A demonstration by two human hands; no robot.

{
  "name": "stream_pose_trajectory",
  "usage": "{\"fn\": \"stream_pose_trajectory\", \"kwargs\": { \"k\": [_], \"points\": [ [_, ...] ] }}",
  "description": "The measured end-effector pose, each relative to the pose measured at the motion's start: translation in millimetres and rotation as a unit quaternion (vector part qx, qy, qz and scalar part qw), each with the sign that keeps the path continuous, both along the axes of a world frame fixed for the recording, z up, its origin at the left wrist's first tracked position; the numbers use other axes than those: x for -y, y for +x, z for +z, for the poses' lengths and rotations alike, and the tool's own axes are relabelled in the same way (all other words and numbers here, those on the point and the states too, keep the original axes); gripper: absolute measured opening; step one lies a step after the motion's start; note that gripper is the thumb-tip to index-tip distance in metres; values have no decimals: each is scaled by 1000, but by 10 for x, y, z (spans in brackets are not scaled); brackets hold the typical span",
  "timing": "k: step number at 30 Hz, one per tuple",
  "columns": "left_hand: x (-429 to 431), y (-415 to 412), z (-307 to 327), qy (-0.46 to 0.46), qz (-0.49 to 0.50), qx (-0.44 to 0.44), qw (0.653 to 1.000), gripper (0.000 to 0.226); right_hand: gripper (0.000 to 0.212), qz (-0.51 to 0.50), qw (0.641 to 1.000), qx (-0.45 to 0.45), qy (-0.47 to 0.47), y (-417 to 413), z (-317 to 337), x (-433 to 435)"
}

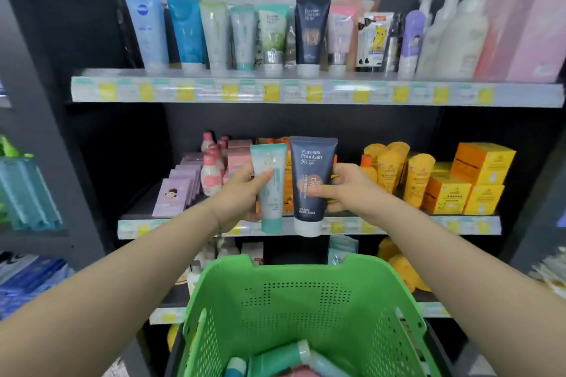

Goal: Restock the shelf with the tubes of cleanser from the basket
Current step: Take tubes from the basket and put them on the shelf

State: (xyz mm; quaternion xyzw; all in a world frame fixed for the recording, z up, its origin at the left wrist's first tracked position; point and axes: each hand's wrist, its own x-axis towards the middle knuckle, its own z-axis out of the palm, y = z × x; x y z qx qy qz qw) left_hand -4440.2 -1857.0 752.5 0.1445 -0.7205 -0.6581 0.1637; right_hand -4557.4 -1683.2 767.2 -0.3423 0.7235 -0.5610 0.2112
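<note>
both hands are up in front of the middle shelf, each holding one tube of cleanser cap-down, long axis upright. the left hand (245, 193) is closed around a pale teal tube (270, 190), thumb across its front; the right hand (343, 190) grips a dark navy tube (311, 184), thumb on the label and the other fingers behind. the two tubes stand just beside each other, nearly touching, over the far edge of the green basket (379, 291).

what the coming move turns on is height — the matching stock stands on the top shelf (306, 92), straight above the hands. a navy tube of the same make (311, 35) stands there almost directly over the one in the right hand, and a pale teal one (243, 38) sits a little left of it, above the left hand's tube. so each hand is the nearer one for its own row, and since the tubes are already upright and cap-down like those above, they should need lifting rather than turning.

hard to tell: how deep the rows run behind those front tubes, and whether there is a gap to fill. the basket's bottom is cut off by the frame edge; a few more teal tubes (281, 358) lie on their sides there, perhaps with something pink beside them, their number unclear.
</note>
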Motion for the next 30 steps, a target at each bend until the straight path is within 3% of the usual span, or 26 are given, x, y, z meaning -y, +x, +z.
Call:
{"fn": "stream_pose_trajectory", "kwargs": {
  "k": [2, 10, 16, 20, 30],
  "points": [
    [23, -29, 144, 19, -6, -6, 1000, 20, 24, -8, 1000, -22, -1, -27, 147, -5],
    [74, -136, 761, -58, -56, -23, 997, 25, 33, -9, 998, -67, -8, -127, 692, 3],
    [19, -219, 1134, -75, -58, -35, 995, 35, 22, -4, 995, -96, -32, -166, 948, 11],
    [-19, -274, 1295, -97, -51, -51, 993, 46, 28, -15, 994, -101, -45, -237, 1103, 22],
    [68, -416, 1674, -64, -57, -110, 990, 42, 48, -12, 992, -100, -78, -407, 1579, 31]
  ]
}}
